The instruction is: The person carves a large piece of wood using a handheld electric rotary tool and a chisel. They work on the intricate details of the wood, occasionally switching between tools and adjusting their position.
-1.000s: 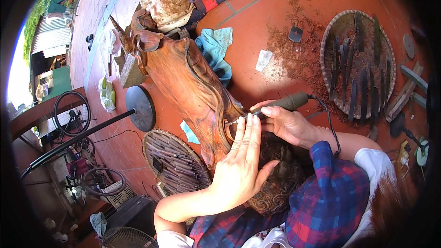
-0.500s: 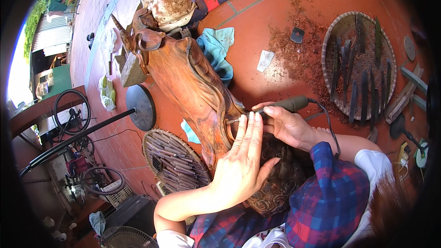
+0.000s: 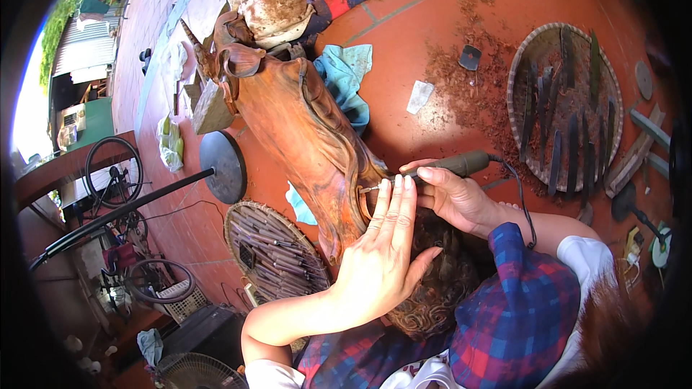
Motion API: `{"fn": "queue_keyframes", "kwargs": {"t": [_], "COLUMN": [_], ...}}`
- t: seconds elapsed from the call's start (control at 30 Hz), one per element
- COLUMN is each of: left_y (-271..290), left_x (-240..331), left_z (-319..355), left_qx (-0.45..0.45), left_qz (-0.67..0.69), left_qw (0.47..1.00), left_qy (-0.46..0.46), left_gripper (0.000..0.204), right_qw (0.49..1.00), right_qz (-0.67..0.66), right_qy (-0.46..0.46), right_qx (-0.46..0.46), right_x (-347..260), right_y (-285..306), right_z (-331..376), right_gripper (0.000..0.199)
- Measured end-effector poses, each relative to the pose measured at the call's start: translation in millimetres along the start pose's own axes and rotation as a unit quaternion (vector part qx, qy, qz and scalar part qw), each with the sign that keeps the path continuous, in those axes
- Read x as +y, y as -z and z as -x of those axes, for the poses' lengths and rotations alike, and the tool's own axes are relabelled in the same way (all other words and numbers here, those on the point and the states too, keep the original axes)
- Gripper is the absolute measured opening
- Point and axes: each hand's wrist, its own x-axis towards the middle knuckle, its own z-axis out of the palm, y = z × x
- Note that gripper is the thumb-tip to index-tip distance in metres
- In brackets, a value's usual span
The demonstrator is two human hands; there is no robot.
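Where it broadens, the carving (image 3: pixel 308 145) gleams — orange-brown.

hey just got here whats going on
A person is bent over a carved piece of reddish-brown wood. Their right hand holds a corded pen-like tool, its thin tip at a curved edge of the carving. The left hand is held out flat, fingertips by the front of the tool. A round basket of rod-shaped pieces is to the left, and a round woven tray with dark flat strips is to the right.
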Motion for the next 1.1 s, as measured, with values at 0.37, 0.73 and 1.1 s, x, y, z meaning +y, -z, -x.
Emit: {"fn": "queue_keyframes", "kwargs": {"t": [0.37,0.73,1.1], "left_y": [7,5,9], "left_x": [14,5,11], "left_z": [12,7,18], "left_qx": [-0.028,-0.003,-0.02], "left_qz": [0.029,0.023,0.053], "left_qw": [0.999,1.0,0.998], "left_qy": [0.01,0.007,-0.003], "left_gripper": [0.093,0.093,0.096], "right_qw": [0.998,0.991,0.981], "right_qz": [0.057,0.127,0.185], "right_qy": [-0.025,-0.004,-0.014], "right_qx": [0.004,0.036,0.055], "right_x": [-7,-17,-23], "right_y": [-4,-18,-32], "right_z": [12,1,12], "right_gripper": [0.027,0.025,0.026]}}
